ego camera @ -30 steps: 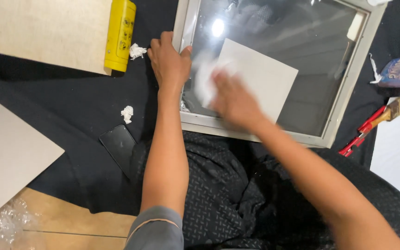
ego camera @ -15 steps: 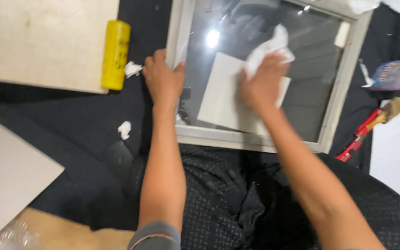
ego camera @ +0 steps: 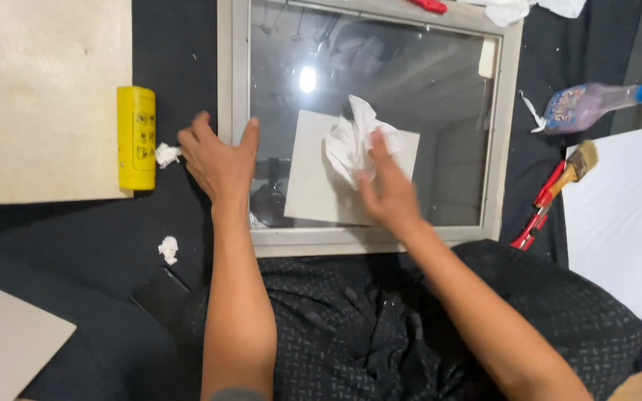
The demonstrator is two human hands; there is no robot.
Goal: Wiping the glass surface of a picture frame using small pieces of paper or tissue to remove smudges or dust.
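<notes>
The right hand (ego camera: 386,194) presses a crumpled white paper wad (ego camera: 353,141) with loosely curled fingers against the glass of a grey-framed rectangular pane (ego camera: 493,156) lying on a dark cloth-covered surface (ego camera: 83,238), while the left hand (ego camera: 218,162), fingers spread and released, steadies the frame's left edge.

right hand (ego camera: 386,194) and tissue (ego camera: 351,141) slid back toward glass centre
</notes>
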